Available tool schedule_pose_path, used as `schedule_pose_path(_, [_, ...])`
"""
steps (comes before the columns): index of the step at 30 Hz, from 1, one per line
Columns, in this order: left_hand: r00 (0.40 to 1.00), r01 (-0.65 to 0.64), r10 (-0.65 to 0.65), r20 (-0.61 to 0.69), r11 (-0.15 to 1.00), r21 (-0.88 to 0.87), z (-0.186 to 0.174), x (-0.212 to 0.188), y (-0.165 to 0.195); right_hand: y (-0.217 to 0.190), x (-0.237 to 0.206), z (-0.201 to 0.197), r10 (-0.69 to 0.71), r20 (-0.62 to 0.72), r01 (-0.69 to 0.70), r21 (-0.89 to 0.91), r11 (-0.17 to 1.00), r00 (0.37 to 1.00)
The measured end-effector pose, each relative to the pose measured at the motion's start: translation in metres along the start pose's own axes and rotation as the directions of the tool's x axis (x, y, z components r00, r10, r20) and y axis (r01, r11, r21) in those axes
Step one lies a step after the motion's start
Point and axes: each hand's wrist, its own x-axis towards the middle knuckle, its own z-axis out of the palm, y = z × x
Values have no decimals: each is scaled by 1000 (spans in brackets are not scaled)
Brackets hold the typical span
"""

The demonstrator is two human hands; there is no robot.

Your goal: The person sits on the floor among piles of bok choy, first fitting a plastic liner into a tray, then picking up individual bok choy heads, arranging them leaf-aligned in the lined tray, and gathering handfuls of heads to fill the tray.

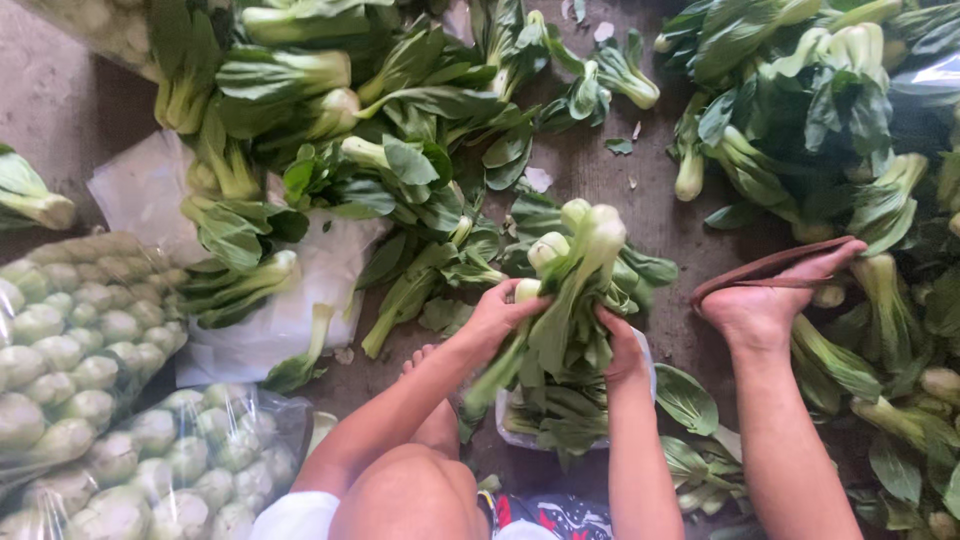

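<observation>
Both my hands grip a bunch of bok choy (578,285) with pale stems up and dark leaves hanging down. My left hand (495,315) clasps the bunch on its left side, near a stem base. On the right side, a little lower, my right hand (622,345) presses in. The bunch hangs over a clear plastic bag (512,425) on the floor, with leaves spilling into it. My knee shows at the bottom edge.
Two clear bags packed with bok choy (80,350) (190,470) lie at left. Loose bok choy is heaped at the top (350,120) and right (830,110). White plastic sheets (290,310) lie on the concrete floor (650,205). My sandalled foot (760,300) rests at right.
</observation>
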Motion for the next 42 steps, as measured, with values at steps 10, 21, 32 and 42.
schedule_pose_path(10, [982,179,-76,174,679,-712,-66,-40,-40,-25,-40,-14,-96,423,-197,597,778,901])
schedule_pose_path(21, [856,413,-90,509,710,-570,-45,-53,-59,72,-102,19,-347,-167,153,-667,729,923])
schedule_pose_path(32, [931,301,-338,-137,924,-234,-63,-101,-66,-6,-133,95,264,88,-67,-848,526,960])
schedule_pose_path(42, [795,-601,535,-287,628,-494,-203,-46,156,-58,-37,40,-476,-3,118,-968,223,879])
